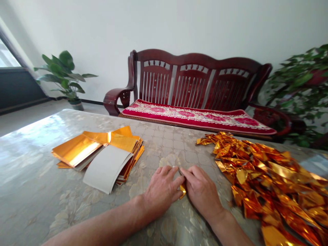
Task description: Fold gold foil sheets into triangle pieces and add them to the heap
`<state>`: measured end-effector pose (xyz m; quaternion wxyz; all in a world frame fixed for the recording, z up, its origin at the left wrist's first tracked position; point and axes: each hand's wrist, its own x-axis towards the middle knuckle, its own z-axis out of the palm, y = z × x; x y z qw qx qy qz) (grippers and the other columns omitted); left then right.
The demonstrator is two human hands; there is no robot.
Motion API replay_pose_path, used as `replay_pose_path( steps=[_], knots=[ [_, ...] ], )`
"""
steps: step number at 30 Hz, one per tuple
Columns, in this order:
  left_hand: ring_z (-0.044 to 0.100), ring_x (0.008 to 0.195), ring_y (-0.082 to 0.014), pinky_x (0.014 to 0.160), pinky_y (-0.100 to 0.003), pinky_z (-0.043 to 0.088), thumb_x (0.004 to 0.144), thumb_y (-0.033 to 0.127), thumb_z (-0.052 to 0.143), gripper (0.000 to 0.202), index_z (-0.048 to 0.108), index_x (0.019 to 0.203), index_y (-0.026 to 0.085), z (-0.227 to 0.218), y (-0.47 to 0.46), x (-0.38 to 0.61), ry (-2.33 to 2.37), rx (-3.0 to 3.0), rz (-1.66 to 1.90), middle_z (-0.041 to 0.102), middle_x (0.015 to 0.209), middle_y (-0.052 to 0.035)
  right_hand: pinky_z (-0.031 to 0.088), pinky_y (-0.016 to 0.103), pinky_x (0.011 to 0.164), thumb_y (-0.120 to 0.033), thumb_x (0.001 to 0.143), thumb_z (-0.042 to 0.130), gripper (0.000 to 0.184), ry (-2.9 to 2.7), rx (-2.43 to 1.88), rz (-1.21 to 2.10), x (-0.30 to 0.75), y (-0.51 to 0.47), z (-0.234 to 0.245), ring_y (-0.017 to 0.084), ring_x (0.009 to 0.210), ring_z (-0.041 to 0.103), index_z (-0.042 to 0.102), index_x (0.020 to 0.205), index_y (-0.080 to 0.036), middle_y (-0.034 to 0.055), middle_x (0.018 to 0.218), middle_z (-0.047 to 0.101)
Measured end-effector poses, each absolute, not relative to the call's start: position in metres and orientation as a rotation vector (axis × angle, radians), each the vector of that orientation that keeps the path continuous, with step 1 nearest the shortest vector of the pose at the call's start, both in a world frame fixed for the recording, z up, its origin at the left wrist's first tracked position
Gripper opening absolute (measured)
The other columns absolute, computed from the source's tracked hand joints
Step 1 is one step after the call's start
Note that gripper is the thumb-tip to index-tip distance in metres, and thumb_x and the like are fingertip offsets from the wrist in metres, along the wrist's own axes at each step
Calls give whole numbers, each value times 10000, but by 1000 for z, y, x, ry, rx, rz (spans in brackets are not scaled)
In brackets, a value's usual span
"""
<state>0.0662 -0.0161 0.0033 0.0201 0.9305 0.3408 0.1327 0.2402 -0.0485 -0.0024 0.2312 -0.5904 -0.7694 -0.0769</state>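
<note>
Both hands meet over a small piece of gold foil paper (182,192) low on the table. My left hand (164,184) presses on it from the left, its fingers bent around the paper's edge. From the other side my right hand (201,188) pinches the same piece, with thumb and forefinger close to the left fingertips. Most of the paper is hidden under the fingers. To the left lies a loose stack of flat gold foil sheets (79,145), some with the grey-white back (106,167) turned up. A heap of folded gold foil pieces (256,174) spreads on the right.
The table (161,135) has a patterned, glossy cover. Beyond its far edge stands a dark red wooden bench (176,70) with a red floral cushion (187,112). A potted plant (68,75) is at the back left, and a leafy plant (304,89) at the right.
</note>
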Motion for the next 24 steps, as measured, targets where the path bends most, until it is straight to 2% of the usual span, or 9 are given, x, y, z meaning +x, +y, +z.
replay_pose_path(
  steps=[10,24],
  knots=[
    [507,1142,-264,932,-432,461,902,423,624,380,530,1247,292,3,-17,66,1112,2869,396,524,1380,-34,435,296,717,-109,932,505,228,-2189,-1639,-255,239,-47,-1,189,818,553,683,1035,-207,41,839,587],
    [505,1162,-271,949,-442,451,918,445,592,371,536,1249,286,0,-17,66,1102,2891,378,511,1419,-44,411,317,715,-126,934,532,176,-2223,-1637,-277,238,-46,0,193,814,531,680,982,-205,42,841,579]
  ],
)
